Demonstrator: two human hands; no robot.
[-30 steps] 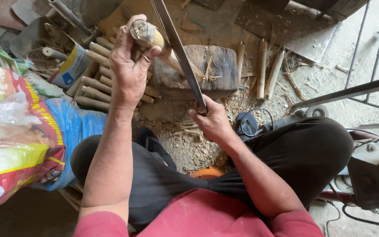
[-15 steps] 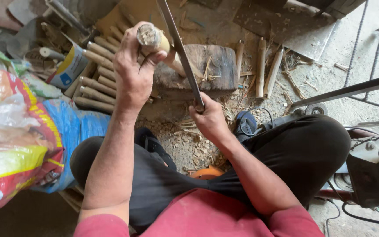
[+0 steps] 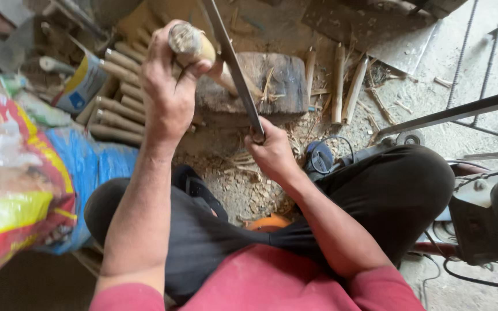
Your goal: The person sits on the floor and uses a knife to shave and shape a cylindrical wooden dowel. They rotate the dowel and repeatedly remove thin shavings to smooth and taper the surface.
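1. Bamboo piece (image 3: pixel 190 43): short, round, pale yellow, with a rough fibrous cut end facing the camera. It stands on end above the wooden block, in the upper left of the head view.
2. Left hand (image 3: pixel 168 95): fingers and thumb curled tight around the bamboo piece, gripping it from the near side.
3. Right hand (image 3: pixel 272 152): fist closed around the handle of the long blade, just in front of the block.
4. Long blade (image 3: pixel 231 63): flat, straight, dull grey metal. It runs from the right hand up and away, passing just beside the bamboo piece; whether the edge touches it cannot be told.
5. Wooden block (image 3: pixel 278 80): thick, dark, worn slab with a scarred top, lying on the ground. Thin pale splinters lie on it.
6. Bamboo sticks (image 3: pixel 116 109): a stack of round, dusty lengths left of the block. Split strips (image 3: pixel 341 80) lie side by side to its right.
7. Ground (image 3: pixel 422 98): grey concrete, covered near the block with shavings and chips.
8. Surroundings: printed plastic sacks (image 3: pixel 24 184) in red, yellow and blue on the left; a tin can (image 3: pixel 82 83) behind the sticks; grey metal bars (image 3: pixel 462 109) and a dark machine (image 3: pixel 491 213) on the right.
9. Person: seated low, knees apart, dark trousers, red shirt.
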